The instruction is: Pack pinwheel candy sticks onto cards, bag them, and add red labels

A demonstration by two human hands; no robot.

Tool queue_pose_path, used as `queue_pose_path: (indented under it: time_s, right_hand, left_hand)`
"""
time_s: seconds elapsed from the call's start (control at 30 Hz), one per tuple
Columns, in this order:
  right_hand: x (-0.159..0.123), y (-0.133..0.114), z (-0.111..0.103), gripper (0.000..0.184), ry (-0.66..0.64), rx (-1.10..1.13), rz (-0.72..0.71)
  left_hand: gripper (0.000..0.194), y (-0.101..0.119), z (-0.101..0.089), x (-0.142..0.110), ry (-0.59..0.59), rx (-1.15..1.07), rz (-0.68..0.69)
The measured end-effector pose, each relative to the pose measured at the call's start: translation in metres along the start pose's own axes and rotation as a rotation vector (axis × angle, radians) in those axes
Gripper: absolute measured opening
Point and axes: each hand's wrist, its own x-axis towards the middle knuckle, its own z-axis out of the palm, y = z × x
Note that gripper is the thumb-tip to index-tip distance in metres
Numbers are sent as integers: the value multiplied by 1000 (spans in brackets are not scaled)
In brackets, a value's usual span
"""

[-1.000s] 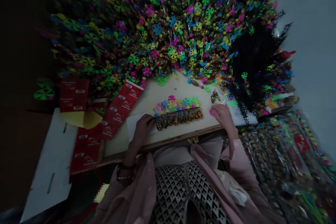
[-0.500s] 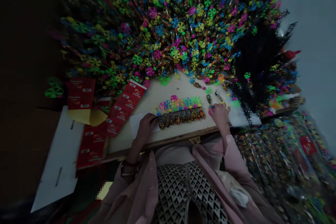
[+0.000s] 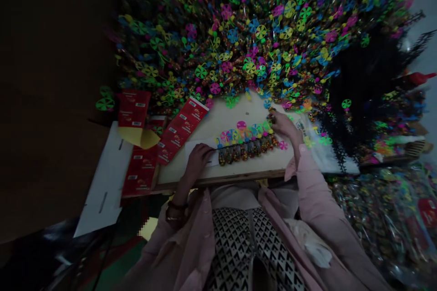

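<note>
A row of small clear candy-filled tubes (image 3: 244, 151) with coloured pinwheel tops (image 3: 241, 126) lies on the pale tabletop. A thin black strip (image 3: 235, 145) runs across their necks. At the row's left end my left hand (image 3: 200, 160) is closed, its fingertips pinching the end of the strip. A white sheet (image 3: 212, 159) lies partly under that hand. Beyond the row's right end, my right hand (image 3: 287, 126) has its fingers closed on another small candy-filled tube (image 3: 271, 116). A pink pinwheel (image 3: 283, 145) lies just below the right wrist.
A large heap of pinwheel-topped candy tubes (image 3: 239, 32) fills the table's far side. Red printed cards (image 3: 182, 129) lie at left, beside a white slotted board (image 3: 102, 186). A pile of black toothed strips (image 3: 362, 72) is at right. Bagged goods (image 3: 378, 218) sit lower right.
My right hand has moved away from the table's near side to a tube beyond the row's right end. My left hand stays at the row's left end. The whole view has shifted.
</note>
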Motion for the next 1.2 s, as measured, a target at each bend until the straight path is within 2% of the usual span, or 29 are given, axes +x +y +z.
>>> queue_pose_path:
  time_s: [0.1,0.17,0.3,0.4,0.47,0.53,0.57,0.6,0.67,0.73,0.83,0.93,1.03,1.2]
  right_hand:
    - [4,8,-7,53,339,376,127]
    - [-5,7,-16,68,423,618,94]
    - [-38,-16,-30,78,331,778,-1]
    - [-67,-46,-30,82,249,820,-38]
    - [-86,-66,-26,80,124,838,-60]
    - [-103,-86,-24,70,-81,794,-123]
    - [-110,-94,-23,62,-207,738,-181]
    - [-116,-103,-23,53,-328,668,-255]
    - [-127,-116,-25,40,-505,533,-408]
    - [-137,-124,-27,36,-559,452,-488]
    - [-154,-129,-25,35,-549,403,-448]
    - [-173,-130,-10,34,-572,388,-411]
    - [-187,-135,12,30,-529,404,-364]
    - [-194,-148,34,24,-457,441,-289]
  left_hand:
    - [20,-1,1,1,-20,-25,-5]
    - [21,-2,3,3,-2,-47,-10]
    - [23,-4,0,4,-12,-70,-19]
    - [28,9,-16,4,14,-25,-7]
    - [39,30,-31,4,82,-13,27]
    - [42,60,-42,7,121,-59,112]
    - [42,77,-44,9,103,-87,177]
    - [41,94,-45,12,35,-95,263]
    - [35,120,-39,18,-207,-49,403]
    - [35,134,-28,20,-447,20,420]
    - [38,134,-14,15,-651,-10,344]
    - [34,123,-6,4,-819,-278,336]
    - [36,115,-2,-6,-845,-454,243]
    - [41,105,0,-17,-766,-470,39]
